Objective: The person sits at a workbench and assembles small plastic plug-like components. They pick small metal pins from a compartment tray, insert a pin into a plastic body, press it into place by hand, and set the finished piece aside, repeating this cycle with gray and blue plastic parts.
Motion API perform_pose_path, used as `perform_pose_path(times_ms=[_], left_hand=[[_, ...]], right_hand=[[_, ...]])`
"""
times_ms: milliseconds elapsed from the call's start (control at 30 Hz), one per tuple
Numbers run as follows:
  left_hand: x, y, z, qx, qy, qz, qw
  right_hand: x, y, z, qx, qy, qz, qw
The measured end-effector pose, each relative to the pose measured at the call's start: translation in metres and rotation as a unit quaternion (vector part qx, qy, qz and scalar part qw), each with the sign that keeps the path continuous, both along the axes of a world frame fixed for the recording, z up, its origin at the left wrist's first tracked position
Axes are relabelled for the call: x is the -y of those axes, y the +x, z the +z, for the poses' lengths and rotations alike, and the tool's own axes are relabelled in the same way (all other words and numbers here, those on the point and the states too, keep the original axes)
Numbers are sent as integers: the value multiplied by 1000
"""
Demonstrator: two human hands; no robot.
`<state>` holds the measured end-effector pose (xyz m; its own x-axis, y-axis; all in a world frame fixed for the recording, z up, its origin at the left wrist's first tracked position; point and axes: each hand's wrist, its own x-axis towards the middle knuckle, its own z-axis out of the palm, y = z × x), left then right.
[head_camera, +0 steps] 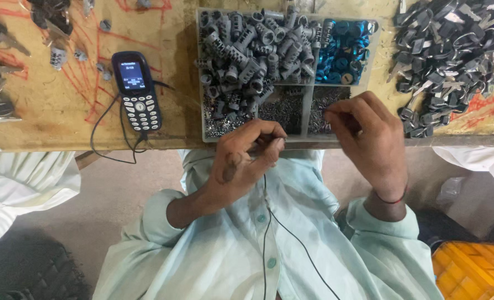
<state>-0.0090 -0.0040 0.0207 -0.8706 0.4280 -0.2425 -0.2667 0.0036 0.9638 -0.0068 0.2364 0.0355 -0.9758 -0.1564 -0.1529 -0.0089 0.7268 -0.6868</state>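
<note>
Workbench of worn wood, scrawled with red marks, across the top of the view. Pale green shirt below, thin black cord trailing down its front. At far right, on the bench, heap of black-headed keys. In the middle, clear plastic divided tray: biggest compartment piled with grey lock cylinders, upper right compartment filled with shiny blue round caps, lower compartments holding tiny dark metal pins. Left of the tray, dark push-button phone with lit screen, black cable running from its lower end over the bench edge. Scattered grey cylinders and keys at far left. Right hand hovering over the tray's lower right compartment, fingers curled and pinched together, perhaps on a pin, too small to be sure. Left hand just at the tray's near edge, clenched around a small grey part, possibly a cylinder, mostly hidden by the fingers. Red thread around the right wrist.
</note>
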Motion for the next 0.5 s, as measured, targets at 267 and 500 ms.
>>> perform_pose_path(times_ms=[267, 500], left_hand=[[-12, 3, -10, -7, -9, -6, 1000], [-10, 4, -11, -34, -28, -18, 999]], right_hand=[[-10, 9, -17, -40, 186, 26, 981], [-11, 10, -11, -5, 115, -2, 993]])
